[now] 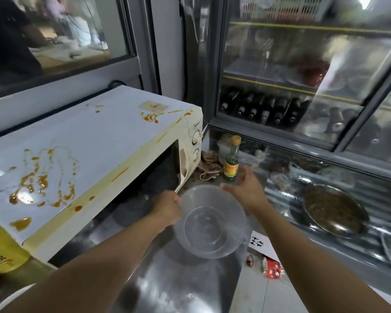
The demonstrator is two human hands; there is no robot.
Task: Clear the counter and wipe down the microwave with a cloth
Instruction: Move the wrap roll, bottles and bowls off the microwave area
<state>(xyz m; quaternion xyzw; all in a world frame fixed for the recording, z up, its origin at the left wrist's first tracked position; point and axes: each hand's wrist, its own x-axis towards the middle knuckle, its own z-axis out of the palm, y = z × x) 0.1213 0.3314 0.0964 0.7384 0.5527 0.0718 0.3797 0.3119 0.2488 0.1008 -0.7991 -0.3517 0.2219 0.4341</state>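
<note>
Bowl (210, 222), clear round plastic, nothing visible inside: left fingers (175, 201) grip its rim, right fingers (229, 188) spread loosely at the far rim, bottle (231, 161) just beyond.

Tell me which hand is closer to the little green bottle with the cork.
Right. The right hand sits just in front of the green bottle, almost touching it, while the left hand grips the clear bowl rim farther left, by the microwave door.

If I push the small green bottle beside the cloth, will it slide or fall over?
The bottle looks tall and narrow on a small base, so a push near its cap would probably tip it. The steel counter looks smooth, so a low push may slide it. It appears to be glass, thus breakable.
</note>
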